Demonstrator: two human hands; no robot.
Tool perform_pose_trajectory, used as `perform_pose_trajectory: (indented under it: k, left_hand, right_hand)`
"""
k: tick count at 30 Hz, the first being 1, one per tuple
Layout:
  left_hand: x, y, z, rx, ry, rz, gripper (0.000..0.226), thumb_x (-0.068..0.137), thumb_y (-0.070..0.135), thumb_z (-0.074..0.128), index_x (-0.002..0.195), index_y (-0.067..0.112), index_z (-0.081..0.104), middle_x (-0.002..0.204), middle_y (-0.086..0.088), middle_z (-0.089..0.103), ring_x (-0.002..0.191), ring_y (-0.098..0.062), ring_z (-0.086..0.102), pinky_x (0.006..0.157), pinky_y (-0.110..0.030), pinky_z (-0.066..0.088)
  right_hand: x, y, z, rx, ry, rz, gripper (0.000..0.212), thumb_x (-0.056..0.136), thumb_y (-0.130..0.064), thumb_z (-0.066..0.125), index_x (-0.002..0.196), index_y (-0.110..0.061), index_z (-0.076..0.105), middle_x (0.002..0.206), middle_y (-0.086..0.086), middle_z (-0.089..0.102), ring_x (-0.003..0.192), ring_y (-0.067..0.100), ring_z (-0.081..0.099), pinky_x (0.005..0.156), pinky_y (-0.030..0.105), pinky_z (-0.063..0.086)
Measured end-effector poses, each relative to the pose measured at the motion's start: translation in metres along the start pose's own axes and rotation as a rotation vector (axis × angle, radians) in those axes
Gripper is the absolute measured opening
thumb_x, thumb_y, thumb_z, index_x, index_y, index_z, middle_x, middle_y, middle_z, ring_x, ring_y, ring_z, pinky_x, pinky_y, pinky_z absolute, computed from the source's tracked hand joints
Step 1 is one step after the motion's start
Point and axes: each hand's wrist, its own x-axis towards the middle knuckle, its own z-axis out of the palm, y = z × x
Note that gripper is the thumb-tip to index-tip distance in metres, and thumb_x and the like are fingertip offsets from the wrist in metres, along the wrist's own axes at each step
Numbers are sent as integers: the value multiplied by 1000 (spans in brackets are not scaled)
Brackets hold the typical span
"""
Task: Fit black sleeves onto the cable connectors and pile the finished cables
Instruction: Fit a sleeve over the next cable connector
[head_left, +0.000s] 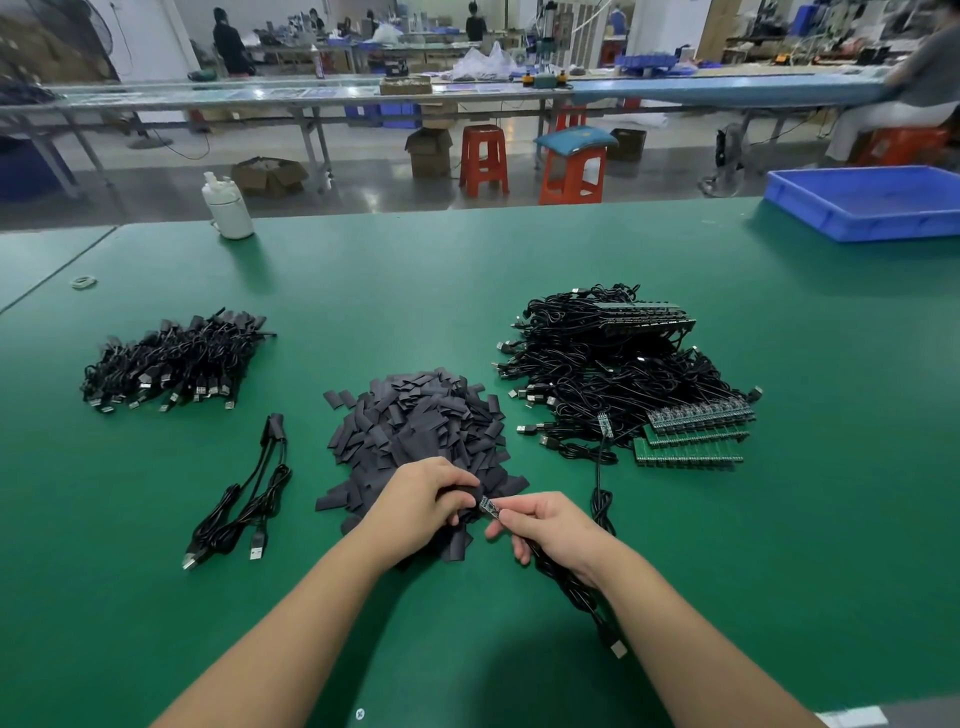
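Note:
My left hand (423, 501) pinches a black sleeve (467, 493) over the near edge of the heap of loose black sleeves (421, 415). My right hand (550, 522) grips a black cable (576, 592) just behind its small circuit-board connector (489, 506), whose tip meets the sleeve's mouth. The cable hangs under my right wrist and ends in a USB plug (618, 648). Two sleeved cables (244, 499) lie on the mat to the left. A larger pile of sleeved cables (171, 361) sits at the far left. Unsleeved cables with green boards (623, 374) are heaped at the right.
The work surface is a green mat (519, 249). A white bottle (228, 208) stands at its far left edge, a blue plastic tray (867, 205) at the far right. A small white tape ring (83, 281) lies at the left. Benches, stools and seated people fill the background.

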Motion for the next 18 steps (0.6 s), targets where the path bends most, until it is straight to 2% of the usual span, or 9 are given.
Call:
perform_pose_trajectory:
  k: [8,13,16,18]
  left_hand:
    - [1,0,-4,128,-106,57,23,92,21,68,114,20,72,98,11,62,63,-3,64,73,-6,43]
    - [1,1,-5,122,-109,65,24,90,20,69,114,20,72,96,13,61,64,-3,63,73,-5,42]
    - [3,0,-5,159,-75,88,27,90,24,70,116,24,72,96,15,61,78,0,60,77,-7,38]
    - [4,0,-5,206,-68,115,29,90,26,69,119,25,71,101,11,65,93,-6,60,85,-14,40]
  right_hand:
    - [1,0,1,5,21,38,20,101,-9,56,118,-11,67,86,3,73,57,8,54,57,24,49]
    - [0,0,1,18,37,43,20,101,-9,55,117,-9,66,84,3,73,57,9,54,56,24,49]
    - [0,0,1,16,41,33,19,102,-9,54,116,-10,67,83,2,72,56,8,53,55,24,49]
    - [-1,0,1,18,47,27,19,102,-9,54,114,-11,68,84,3,71,55,8,52,54,24,48]
